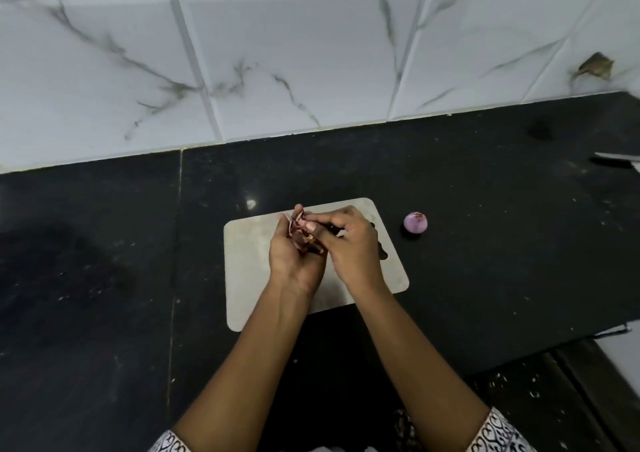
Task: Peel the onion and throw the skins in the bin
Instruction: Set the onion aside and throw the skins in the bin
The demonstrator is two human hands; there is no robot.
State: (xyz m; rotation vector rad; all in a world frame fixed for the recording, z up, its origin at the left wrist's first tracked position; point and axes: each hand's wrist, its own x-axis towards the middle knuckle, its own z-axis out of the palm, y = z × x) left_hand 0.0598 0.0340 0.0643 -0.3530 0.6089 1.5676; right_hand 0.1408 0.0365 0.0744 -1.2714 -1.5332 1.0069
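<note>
A peeled purple onion (pixel 415 223) sits alone on the black counter, just right of the pale cutting board (pixel 249 278). Above the board, my left hand (pixel 291 257) cups a bunch of reddish-brown onion skins (pixel 302 235) in its curled fingers. My right hand (pixel 349 243) is beside it, fingertips pinching at the same bunch of skins. No bin is in view.
The black counter (pixel 104 261) runs back to a white marble-tiled wall (pixel 277 53). A knife blade (pixel 616 157) pokes in at the right edge. The counter's front edge drops off at the lower right, where small white scraps lie scattered.
</note>
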